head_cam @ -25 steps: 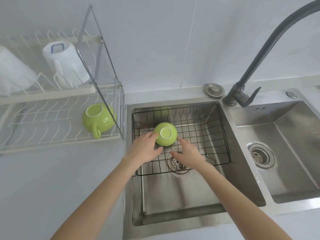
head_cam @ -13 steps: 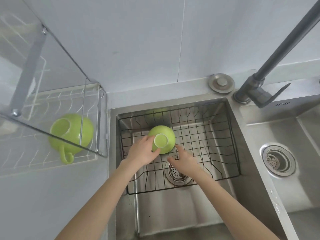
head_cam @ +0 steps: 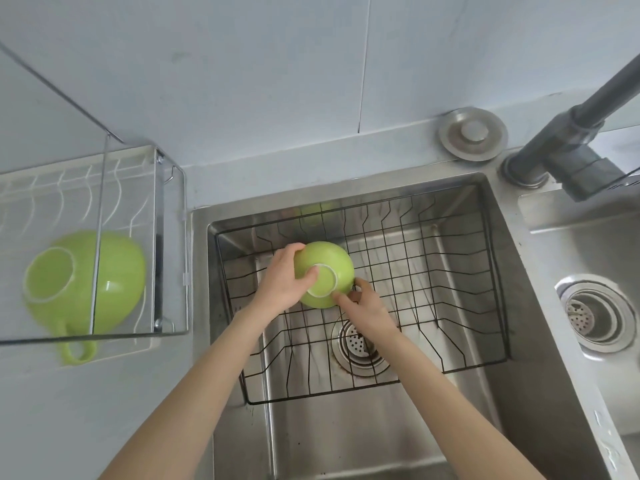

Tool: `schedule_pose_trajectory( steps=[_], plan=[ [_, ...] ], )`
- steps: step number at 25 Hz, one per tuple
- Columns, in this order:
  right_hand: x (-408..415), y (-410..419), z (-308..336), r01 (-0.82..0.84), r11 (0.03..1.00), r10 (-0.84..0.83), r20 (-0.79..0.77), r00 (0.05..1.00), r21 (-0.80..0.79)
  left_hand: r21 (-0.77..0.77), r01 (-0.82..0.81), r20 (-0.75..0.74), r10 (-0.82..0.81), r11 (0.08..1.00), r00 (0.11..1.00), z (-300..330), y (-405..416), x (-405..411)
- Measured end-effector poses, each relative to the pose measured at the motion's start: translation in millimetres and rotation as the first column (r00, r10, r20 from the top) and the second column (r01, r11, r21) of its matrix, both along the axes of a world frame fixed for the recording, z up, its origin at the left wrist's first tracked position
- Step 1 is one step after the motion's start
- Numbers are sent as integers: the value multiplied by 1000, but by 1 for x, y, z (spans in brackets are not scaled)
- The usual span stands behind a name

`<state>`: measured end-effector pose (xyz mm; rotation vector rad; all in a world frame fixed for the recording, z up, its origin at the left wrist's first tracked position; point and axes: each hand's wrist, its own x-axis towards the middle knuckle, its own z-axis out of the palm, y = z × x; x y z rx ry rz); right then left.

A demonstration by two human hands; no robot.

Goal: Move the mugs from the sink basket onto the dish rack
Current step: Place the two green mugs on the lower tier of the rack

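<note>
The green mug (head_cam: 323, 271) in the sink basket (head_cam: 450, 292) is a rounded, glossy lime-green vessel with a pale, unglazed foot ring on its base. It is inverted and tilted, so the base faces up and toward the camera and the mouth points down and away, toward the back wall. Its axis from mouth to base runs steeply up from the basket floor. Its handle is not visible.

The left hand (head_cam: 282, 284) wraps the mug's left side, thumb laid across the base ring. The right hand (head_cam: 363, 308) touches the lower right edge with its fingertips; whether it is clamped there cannot be told.

The black wire basket sits in the left bowl of a stainless steel sink (head_cam: 512, 393), above the drain strainer (head_cam: 356, 344). A second green mug (head_cam: 86, 285) lies inverted on the white dish rack (head_cam: 69, 195) on the grey counter, handle toward the camera. A dark faucet (head_cam: 571, 147) stands at the upper right before a pale tiled wall.
</note>
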<state>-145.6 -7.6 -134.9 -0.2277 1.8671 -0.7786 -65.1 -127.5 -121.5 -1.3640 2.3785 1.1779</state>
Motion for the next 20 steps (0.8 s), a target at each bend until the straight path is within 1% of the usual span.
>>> schedule_pose_trajectory(
  steps=[3,6,10,12,18,20],
  plan=[
    [3,0,-2,47,999,-47,7,999,-23,-5,14,-16,-14,1000,1000,-1,-1,1],
    [5,-2,-3,76,997,-76,4,997,-31,-34,73,15,-73,997,997,2,0,-1],
    [8,-1,-2,113,993,-112,16,994,-17,-16,82,39,-82,996,996,6,6,0],
    [11,2,1,134,991,-134,25,991,-17,4,50,34,-51,999,998,7,9,3],
    [12,14,22,147,988,-148,-7,989,-46,104,-114,-114,125,988,986,32,18,14],
    [12,20,32,155,986,-157,-20,987,-68,145,-136,-164,160,980,973,46,23,18]
  ],
)
